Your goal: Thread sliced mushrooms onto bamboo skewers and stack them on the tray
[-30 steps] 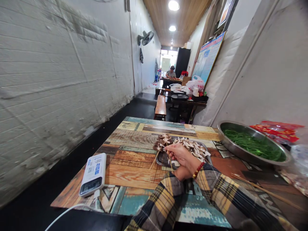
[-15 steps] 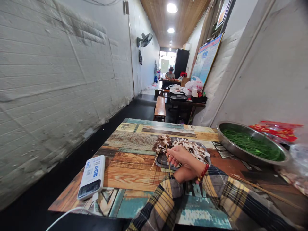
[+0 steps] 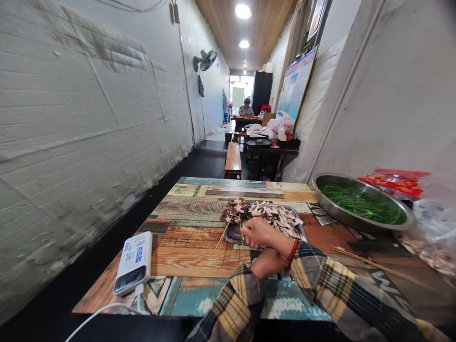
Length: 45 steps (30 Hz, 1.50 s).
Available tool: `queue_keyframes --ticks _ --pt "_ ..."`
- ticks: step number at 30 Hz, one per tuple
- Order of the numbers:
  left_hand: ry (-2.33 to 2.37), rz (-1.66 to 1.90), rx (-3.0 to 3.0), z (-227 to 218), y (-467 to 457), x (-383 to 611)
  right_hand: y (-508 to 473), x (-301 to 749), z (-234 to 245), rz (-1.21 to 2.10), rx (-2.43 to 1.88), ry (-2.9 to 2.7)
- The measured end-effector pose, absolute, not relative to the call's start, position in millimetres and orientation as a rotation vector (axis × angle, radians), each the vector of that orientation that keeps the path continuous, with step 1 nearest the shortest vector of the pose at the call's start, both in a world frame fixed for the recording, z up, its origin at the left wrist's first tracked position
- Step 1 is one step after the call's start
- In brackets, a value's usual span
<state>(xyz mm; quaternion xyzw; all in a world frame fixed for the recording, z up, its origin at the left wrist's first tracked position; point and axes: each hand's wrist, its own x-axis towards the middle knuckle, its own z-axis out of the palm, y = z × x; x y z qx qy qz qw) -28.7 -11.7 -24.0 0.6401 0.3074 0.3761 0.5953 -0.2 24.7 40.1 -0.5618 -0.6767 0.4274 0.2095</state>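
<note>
Over a grey tray (image 3: 233,233), my right hand (image 3: 261,232) has its fingers curled closed, their tips at a thin bamboo skewer (image 3: 242,242). That skewer slants down from a cluster of brown oyster mushrooms (image 3: 235,207) at the tray's left end. More skewers (image 3: 221,236) stick out of the cluster towards the table's near side. Torn oyster mushrooms (image 3: 276,216) are heaped in the rest of the tray. My left hand (image 3: 268,262) lies beneath my right wrist, its fingers hidden from view.
A steel basin (image 3: 409,223) of green chives stands at right, beside a red package (image 3: 399,183) and clear plastic bags (image 3: 432,218). Loose skewers (image 3: 377,266) lie by my right sleeve. A white power bank (image 3: 133,263) with a cable is at left. A person (image 3: 246,109) sits far back.
The view has swung slightly, shifting most things left. My right hand has lowered a little and its fingers look more tightly curled. The mushroom cluster and skewers look much the same.
</note>
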Motion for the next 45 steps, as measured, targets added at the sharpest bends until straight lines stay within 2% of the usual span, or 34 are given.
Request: queue_keyframes --ticks 4,7,10,13,18,22,29,38,45 --pt "0.598 0.672 1.506 -19 -40 -37 17 25 52 1.079 -1.548 -1.885" --pt "0.655 0.722 1.444 -9 -63 -47 12 55 61 0.952 -1.556 -1.862" --pt "0.778 0.873 1.477 7 -88 -62 8 86 66 0.781 -1.573 -1.841" --pt "0.943 1.055 1.755 30 -105 -87 5 108 64 0.54 -1.601 -1.848" --pt "1.303 1.368 2.183 61 -77 -125 9 103 50 0.098 -1.617 -2.005" --pt "1.599 1.051 2.453 50 -32 -131 21 74 38 -0.129 -1.609 -2.156" --pt "1.937 0.545 2.464 9 -8 -140 49 34 18 -0.201 -1.659 -2.2" --pt "1.956 0.239 2.297 2 3 -150 67 19 2 -0.276 -1.736 -2.296" --pt "1.838 0.272 2.265 -6 15 -151 66 16 -3 -0.321 -1.723 -2.331"
